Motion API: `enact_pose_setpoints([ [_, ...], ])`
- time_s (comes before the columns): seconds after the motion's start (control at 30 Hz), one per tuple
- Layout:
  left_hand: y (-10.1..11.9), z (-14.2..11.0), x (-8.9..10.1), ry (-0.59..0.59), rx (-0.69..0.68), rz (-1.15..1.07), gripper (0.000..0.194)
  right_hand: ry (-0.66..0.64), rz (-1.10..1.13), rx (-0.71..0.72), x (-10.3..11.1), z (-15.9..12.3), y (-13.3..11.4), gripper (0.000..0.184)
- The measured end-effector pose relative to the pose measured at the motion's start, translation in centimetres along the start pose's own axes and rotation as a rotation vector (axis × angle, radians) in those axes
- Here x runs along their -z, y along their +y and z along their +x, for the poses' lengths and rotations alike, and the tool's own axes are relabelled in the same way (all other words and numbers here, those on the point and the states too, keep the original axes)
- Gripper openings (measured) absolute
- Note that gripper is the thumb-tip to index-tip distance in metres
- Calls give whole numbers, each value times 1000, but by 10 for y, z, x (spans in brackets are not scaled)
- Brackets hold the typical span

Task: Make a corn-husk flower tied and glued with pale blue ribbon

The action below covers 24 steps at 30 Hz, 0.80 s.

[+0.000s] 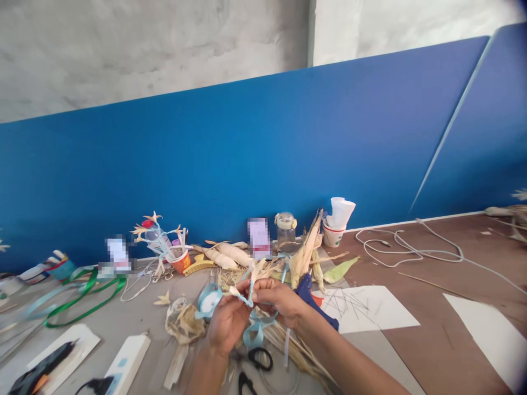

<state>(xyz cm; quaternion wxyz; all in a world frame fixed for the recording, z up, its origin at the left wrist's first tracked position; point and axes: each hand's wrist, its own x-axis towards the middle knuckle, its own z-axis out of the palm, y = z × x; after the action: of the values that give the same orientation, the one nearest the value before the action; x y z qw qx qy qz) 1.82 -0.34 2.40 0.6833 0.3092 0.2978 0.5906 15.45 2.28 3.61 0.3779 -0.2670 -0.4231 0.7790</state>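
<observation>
Between my two hands is a small corn-husk flower stem (250, 300) wrapped in light blue ribbon, with pale husk tips on its branches. My left hand (228, 321) pinches it from the left, and my right hand (280, 299) grips it from the right with thumb and fingers closed. A loose blue ribbon (254, 332) curls below the fingers. Just left of my left hand lies a blue ribbon roll (209, 302). Black-handled scissors (260, 359) rest under my hands, their blades hard to make out. A blue glue gun (316, 304) lies beyond my right forearm.
Dried corn husks (307, 255) and a lidded jar (285, 233) stand at the back. Thin wires lie on white paper (379, 310) at right. An orange cup (180, 260) holds husk flowers. At left are a black glue gun (41, 367), a power strip (128, 365) and green ribbon (88, 307).
</observation>
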Motion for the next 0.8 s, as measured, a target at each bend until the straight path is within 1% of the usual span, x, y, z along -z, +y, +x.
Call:
enact_pose_setpoints([
  [0.1, 1, -1, -5, 2, 16, 63, 18, -38, 1, 9, -1, -1, 0, 15],
  [0.2, 2, -4, -10, -54, 40, 121, 22, -73, -3, -8, -3, -1, 4, 16],
  [0.27, 3, -5, -11, -68, 56, 154, 22, -96, 1, -35, -3, 0, 7, 16],
  [0.4, 3, -5, -6, -57, 79, 166, 23, -120, -17, -43, -2, 2, 12, 19],
  [0.53, 3, -4, 1, -110, 73, 139, 24, -141, -78, -24, -1, 2, 14, 22],
  [0.6, 4, -4, 3, -114, 82, 160, 22, -113, -138, -4, -1, 2, 14, 23],
  [0.67, 5, -3, 6, -88, 82, 194, 19, -51, -240, 33, -1, 2, 13, 23],
  [0.73, 5, -1, 7, -67, 61, 227, 18, 36, -392, 75, -1, 3, 13, 22],
  [0.8, 3, 1, 8, -71, 41, 260, 18, 145, -587, 121, -2, 2, 11, 19],
])
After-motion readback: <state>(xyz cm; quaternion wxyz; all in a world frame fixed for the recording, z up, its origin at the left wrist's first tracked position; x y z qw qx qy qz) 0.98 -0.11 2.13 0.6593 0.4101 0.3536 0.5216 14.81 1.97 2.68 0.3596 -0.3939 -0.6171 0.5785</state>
